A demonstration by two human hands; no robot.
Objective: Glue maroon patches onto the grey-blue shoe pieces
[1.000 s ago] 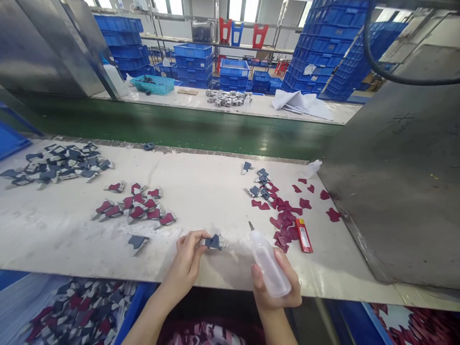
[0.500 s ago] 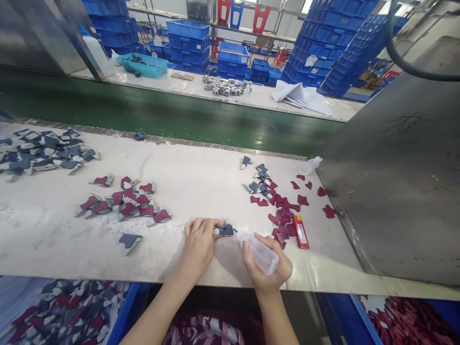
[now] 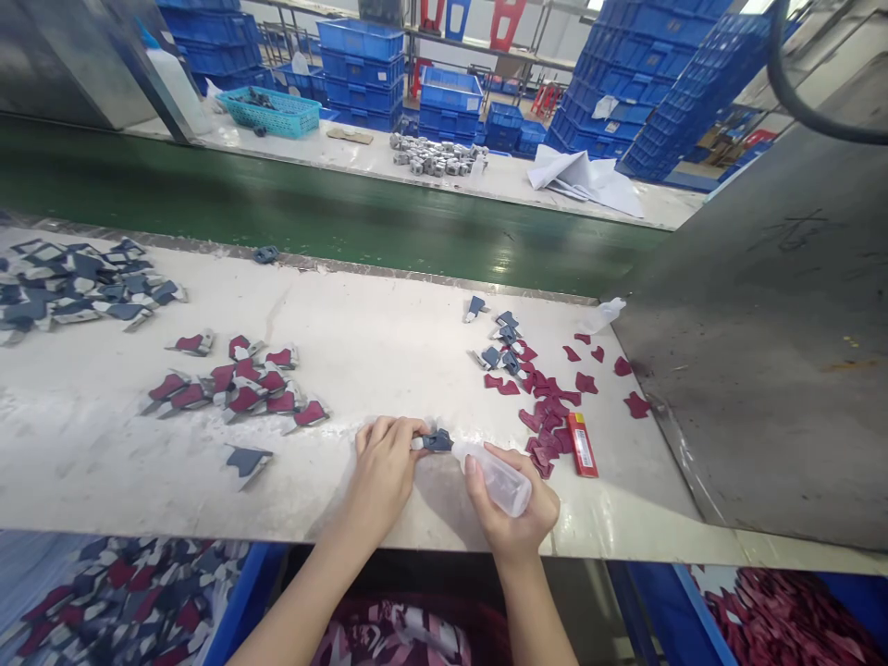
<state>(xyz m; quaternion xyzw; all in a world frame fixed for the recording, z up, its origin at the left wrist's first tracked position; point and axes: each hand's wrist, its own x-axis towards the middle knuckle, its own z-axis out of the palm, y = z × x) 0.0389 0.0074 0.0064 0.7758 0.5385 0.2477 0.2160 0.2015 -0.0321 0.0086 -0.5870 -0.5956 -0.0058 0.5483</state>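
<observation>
Near the table's front edge, my left hand (image 3: 386, 467) is closed on the pale end of a small dark blue part (image 3: 437, 441). My right hand (image 3: 517, 518) grips a translucent squeeze bottle (image 3: 505, 483), tilted so that its tip meets or nearly meets the blue part's right end. Maroon pieces (image 3: 548, 430) lie scattered to the right, with a red and yellow box (image 3: 583, 446) beside them. Several blue parts (image 3: 509, 335) sit just behind these pieces. On the left are grey parts with maroon faces (image 3: 246, 388) and one with a blue face (image 3: 248, 461).
A heap of blue and white parts (image 3: 83, 282) is at the far left. A metal panel (image 3: 770, 324) borders the right side. Beyond the green strip (image 3: 333, 217) stands a shelf with a teal basket (image 3: 277, 116). Filled bins (image 3: 260, 583) are below the front edge.
The bottle in my right hand has moved slightly left, its tip now closer to the blue part. My left hand keeps its hold. The camera view has shifted a little.
</observation>
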